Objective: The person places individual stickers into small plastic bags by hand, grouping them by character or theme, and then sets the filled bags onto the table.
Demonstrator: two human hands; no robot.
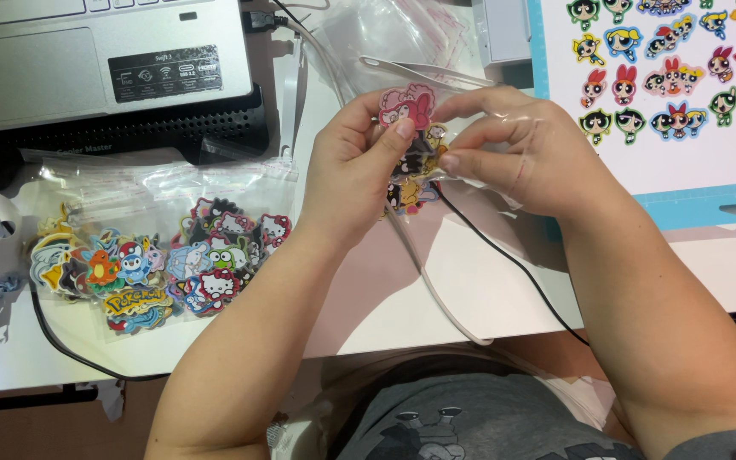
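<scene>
Both hands are pinching the sticker stack [411,140]: left hand [353,175] at nine o'clock, right hand [517,153] at three, fingers clenched on it.

White desk [487,290] above brown floor [36,430].
</scene>
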